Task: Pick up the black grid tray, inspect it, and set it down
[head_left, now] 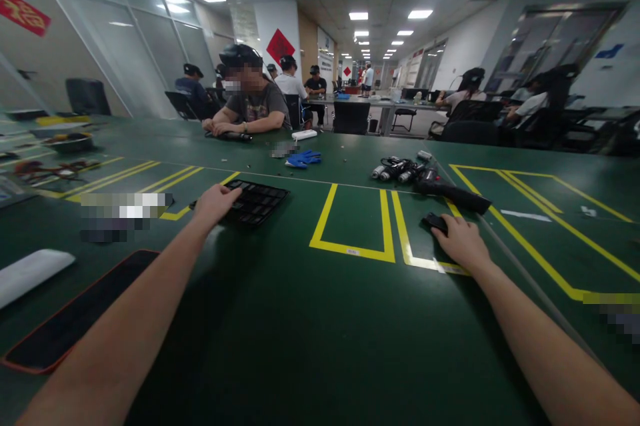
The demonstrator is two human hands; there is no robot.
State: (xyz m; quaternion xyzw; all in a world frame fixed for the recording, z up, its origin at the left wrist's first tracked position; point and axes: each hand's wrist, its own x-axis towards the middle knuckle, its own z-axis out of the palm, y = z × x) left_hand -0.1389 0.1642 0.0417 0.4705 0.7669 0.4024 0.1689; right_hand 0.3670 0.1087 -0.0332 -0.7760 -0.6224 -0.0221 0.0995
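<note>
My left hand (215,205) grips the left edge of a black, flat tray (263,199) divided into small compartments, its fingers closed over the rim. The tray lies on the green table (320,339). On the other side, my right hand (463,239) is closed on a small black object (434,221) inside a yellow-taped outline; its exact kind is unclear. Just beyond that hand lie a black handheld tool (453,194) with a long grip and a cluster of silver-and-black cylindrical parts (397,169).
A blue glove (303,159) lies farther back. At left are a phone-like dark slab with orange edging (85,306) and a white object (35,274). Yellow tape (353,253) marks the table. A person (255,103) sits across, forearms on the tabletop.
</note>
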